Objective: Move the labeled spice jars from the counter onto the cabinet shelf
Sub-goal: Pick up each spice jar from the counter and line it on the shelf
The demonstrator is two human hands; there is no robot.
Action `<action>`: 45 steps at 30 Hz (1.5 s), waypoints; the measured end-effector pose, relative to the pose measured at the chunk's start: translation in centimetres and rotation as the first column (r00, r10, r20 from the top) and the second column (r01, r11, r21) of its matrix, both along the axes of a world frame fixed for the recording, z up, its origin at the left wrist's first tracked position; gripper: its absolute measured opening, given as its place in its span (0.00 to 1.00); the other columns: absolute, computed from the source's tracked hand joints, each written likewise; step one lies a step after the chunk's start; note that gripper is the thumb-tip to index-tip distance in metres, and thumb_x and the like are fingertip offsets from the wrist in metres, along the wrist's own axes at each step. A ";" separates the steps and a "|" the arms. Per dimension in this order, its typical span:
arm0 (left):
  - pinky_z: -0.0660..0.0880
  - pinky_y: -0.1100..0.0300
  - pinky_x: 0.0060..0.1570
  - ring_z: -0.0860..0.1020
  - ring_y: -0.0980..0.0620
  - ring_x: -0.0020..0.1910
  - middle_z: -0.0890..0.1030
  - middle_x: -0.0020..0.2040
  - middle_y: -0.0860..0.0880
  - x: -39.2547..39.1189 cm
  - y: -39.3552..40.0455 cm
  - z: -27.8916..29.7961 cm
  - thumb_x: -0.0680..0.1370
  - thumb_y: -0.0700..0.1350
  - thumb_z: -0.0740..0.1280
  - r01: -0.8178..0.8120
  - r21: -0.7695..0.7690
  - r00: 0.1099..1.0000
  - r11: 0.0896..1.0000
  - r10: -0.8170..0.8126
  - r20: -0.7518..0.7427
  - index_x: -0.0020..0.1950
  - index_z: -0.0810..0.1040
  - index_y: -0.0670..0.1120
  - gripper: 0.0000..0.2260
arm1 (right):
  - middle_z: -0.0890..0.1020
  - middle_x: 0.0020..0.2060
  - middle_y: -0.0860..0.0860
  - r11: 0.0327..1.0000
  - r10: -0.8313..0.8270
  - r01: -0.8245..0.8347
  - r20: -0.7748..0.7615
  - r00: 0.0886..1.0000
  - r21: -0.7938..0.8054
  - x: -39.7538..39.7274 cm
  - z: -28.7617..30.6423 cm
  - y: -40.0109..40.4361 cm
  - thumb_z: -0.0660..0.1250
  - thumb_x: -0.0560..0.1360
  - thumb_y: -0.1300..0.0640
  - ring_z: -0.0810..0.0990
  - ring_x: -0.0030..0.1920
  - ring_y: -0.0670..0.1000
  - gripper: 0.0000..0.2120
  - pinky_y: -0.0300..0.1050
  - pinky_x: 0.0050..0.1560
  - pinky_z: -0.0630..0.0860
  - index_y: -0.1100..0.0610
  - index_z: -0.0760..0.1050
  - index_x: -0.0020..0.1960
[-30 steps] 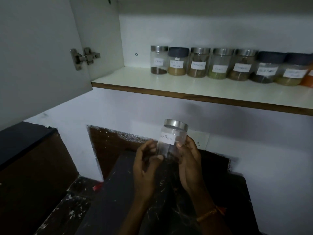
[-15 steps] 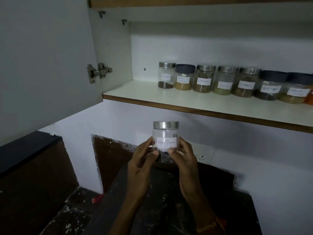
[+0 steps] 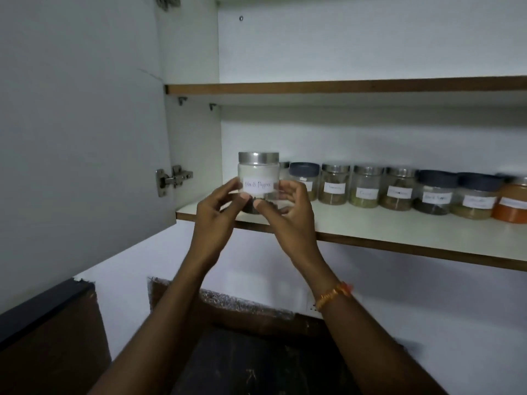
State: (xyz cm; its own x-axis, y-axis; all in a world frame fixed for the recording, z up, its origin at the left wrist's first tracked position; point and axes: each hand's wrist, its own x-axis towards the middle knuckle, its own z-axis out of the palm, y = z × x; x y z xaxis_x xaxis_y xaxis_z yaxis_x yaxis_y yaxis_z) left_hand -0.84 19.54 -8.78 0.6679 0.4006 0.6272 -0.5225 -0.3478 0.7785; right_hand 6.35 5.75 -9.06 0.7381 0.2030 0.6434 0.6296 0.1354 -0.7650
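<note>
A clear jar (image 3: pixel 258 178) with a steel lid and a white label reading "Black Pepper" is held upright between both hands, level with the left end of the lower cabinet shelf (image 3: pixel 399 235). My left hand (image 3: pixel 218 212) grips its left side and my right hand (image 3: pixel 288 212) its right side. Whether its base touches the shelf is hidden by my fingers. A row of several labeled spice jars (image 3: pixel 368 189) stands at the back of the shelf, running to the right, ending with an orange-filled jar (image 3: pixel 512 205).
The open cabinet door (image 3: pixel 79 124) with its hinge (image 3: pixel 171 179) hangs at the left. An upper shelf (image 3: pixel 342 88) spans above. Below are a white wall, a dark counter (image 3: pixel 256 366) and a dark ledge (image 3: pixel 42 315) at the left.
Both hands have lifted the Black Pepper jar from below the shelf edge up to shelf height, at the row's left end. The view has tilted upward.
</note>
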 end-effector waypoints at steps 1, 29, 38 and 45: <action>0.78 0.50 0.66 0.86 0.49 0.56 0.87 0.58 0.49 0.9 0.6 1.1 0.82 0.46 0.68 -0.009 0.041 1.000 0.999 0.009 0.003 0.70 0.80 0.52 0.16 | 0.76 0.56 0.33 1.000 -0.007 0.007 0.010 1.000 0.001 0.9 1.0 0.8 0.78 0.70 0.48 0.78 0.56 0.38 0.26 0.29 0.46 0.77 0.44 0.69 0.63; 0.74 0.55 0.58 0.81 0.39 0.63 0.83 0.64 0.37 14.8 8.4 2.0 0.80 0.40 0.71 -0.206 0.273 0.871 0.940 0.303 -0.388 0.67 0.81 0.39 0.16 | 0.81 0.57 0.62 0.888 -0.229 0.170 -0.090 0.969 -0.426 11.4 1.5 10.6 0.77 0.71 0.64 0.81 0.59 0.60 0.21 0.44 0.47 0.75 0.66 0.76 0.61; 0.75 0.56 0.59 0.81 0.46 0.58 0.84 0.63 0.40 14.6 8.5 1.8 0.79 0.37 0.68 -0.257 0.259 0.897 0.931 0.330 -0.296 0.65 0.81 0.39 0.15 | 0.75 0.62 0.61 0.844 -0.248 0.230 0.028 0.968 -0.485 10.6 1.9 10.8 0.74 0.75 0.60 0.78 0.62 0.61 0.22 0.56 0.61 0.80 0.65 0.73 0.65; 0.69 0.60 0.56 0.80 0.43 0.61 0.82 0.66 0.40 15.5 8.2 1.8 0.79 0.37 0.67 -0.177 0.357 0.908 0.917 0.292 -0.300 0.66 0.81 0.38 0.15 | 0.76 0.65 0.62 0.726 -0.199 0.182 0.051 0.979 -0.663 10.8 1.9 10.9 0.69 0.75 0.60 0.75 0.68 0.63 0.26 0.57 0.68 0.75 0.64 0.68 0.71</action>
State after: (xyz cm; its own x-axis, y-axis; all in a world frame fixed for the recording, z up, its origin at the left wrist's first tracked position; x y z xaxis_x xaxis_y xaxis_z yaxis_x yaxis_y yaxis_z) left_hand 14.63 27.74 -7.00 0.7738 0.3920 0.4976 -0.1180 -0.6827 0.7212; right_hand 17.15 16.67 -7.20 0.8207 0.4236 0.3834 0.5678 -0.5305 -0.6295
